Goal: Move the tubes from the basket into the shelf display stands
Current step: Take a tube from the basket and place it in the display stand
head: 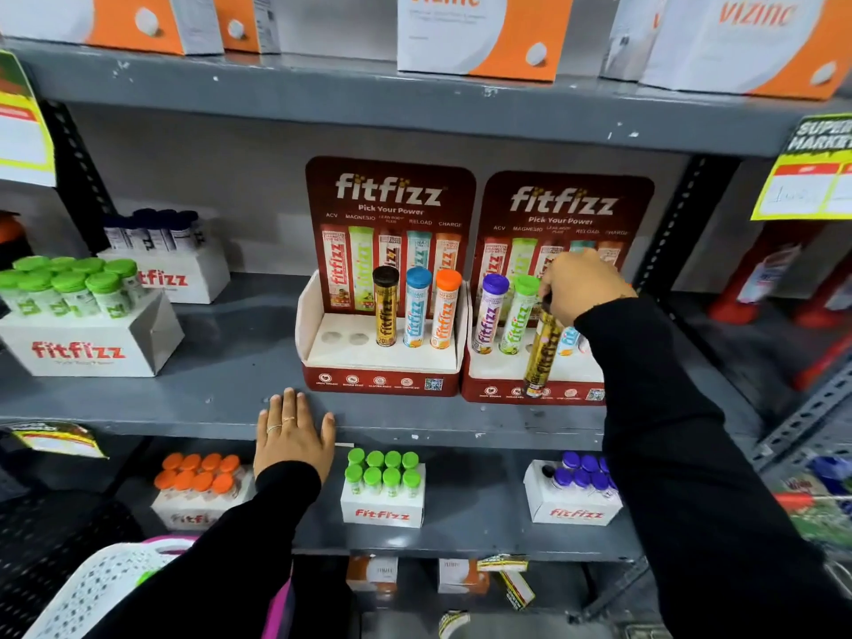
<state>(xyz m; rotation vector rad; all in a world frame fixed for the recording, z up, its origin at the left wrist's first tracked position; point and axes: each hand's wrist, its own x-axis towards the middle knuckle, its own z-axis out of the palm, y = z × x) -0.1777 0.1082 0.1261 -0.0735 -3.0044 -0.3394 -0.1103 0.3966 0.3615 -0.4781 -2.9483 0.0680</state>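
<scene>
Two red Fitfizz display stands sit side by side on the middle shelf. The left stand [318, 315] holds a gold tube, a blue tube and an orange tube, with two holes bare on its left. The right stand [475, 385] holds a purple tube [488, 315] and a green tube [518, 315]. My right hand [583, 285] grips a gold tube [544, 350] by its top, tilted over the right stand's front. My left hand [292, 435] rests flat on the shelf edge, fingers spread. The white perforated basket [99, 588] is at the bottom left, mostly behind my left sleeve.
White Fitfizz boxes with green-capped [69, 288] and dark-capped tubes stand on the shelf's left. The lower shelf carries boxes of orange-capped [198, 472], green-capped [382, 472] and purple-capped [583, 472] tubes. Orange-and-white Vizinc cartons [479, 34] line the top shelf. Yellow price tags hang at both sides.
</scene>
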